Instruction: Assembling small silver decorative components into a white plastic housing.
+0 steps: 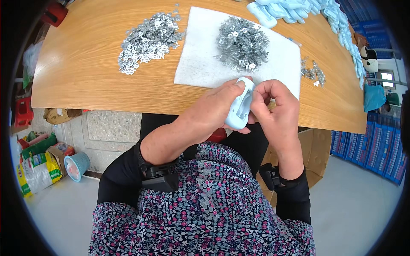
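A light blue plastic housing [236,114], long and rounded with a recessed compartment, is gripped in my left hand [213,102], thumb along its upper end. My right hand [275,104] is at the housing's right side, thumb and forefinger pinched together; whatever they hold is too small or hidden to make out. Just beyond my hands, a heap of small metal spring contacts [242,45] lies on a white foam sheet [196,64]. To the left, a pile of flat metal clips [149,42] rests directly on the wooden table [85,77].
Many more blue housings [294,10] are piled along the far right edge. A few loose metal pieces [314,72] lie right of the sheet. Below the table's right side stands a cardboard box [316,153]; a blue basket [77,166] and bags [40,170] are on the floor at left.
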Motion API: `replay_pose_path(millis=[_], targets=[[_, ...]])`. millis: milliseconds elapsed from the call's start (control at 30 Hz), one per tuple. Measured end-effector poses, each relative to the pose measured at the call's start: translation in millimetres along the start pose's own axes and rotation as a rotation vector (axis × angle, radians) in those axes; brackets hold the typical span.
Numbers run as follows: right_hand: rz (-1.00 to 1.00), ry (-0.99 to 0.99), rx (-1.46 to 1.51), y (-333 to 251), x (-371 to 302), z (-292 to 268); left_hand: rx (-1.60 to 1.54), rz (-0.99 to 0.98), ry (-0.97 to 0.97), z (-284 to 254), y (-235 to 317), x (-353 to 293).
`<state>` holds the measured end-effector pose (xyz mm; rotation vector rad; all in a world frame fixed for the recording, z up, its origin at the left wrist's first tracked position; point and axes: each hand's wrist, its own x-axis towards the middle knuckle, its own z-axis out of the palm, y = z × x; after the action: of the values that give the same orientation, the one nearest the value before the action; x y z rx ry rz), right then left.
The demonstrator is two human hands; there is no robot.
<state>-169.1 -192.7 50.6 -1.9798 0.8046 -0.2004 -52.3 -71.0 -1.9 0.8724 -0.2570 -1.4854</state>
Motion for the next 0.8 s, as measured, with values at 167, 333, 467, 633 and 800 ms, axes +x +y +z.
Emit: replay_pose_path(millis=[167, 333, 467, 633, 800], targets=[[-0.366, 0.140, -0.289, 19, 2, 3, 0.025, 0.004, 0.007, 2, 0, -1], [-0.304, 0.145, -0.300, 10, 2, 4, 0.128, 0.064, 0.027, 7, -2, -4], [-0.222, 0.163, -0.236, 9, 0, 8, 0.203, 0.040, 0.027, 8, -1, -3], [-0.173, 0.145, -0.101, 13, -1, 7, 0.199, 0.020, 0.034, 10, 2, -7], [-0.185, 0.135, -0.084, 9, -2, -3, 0.126, 0.026, 0.001, 9, 2, -5]])
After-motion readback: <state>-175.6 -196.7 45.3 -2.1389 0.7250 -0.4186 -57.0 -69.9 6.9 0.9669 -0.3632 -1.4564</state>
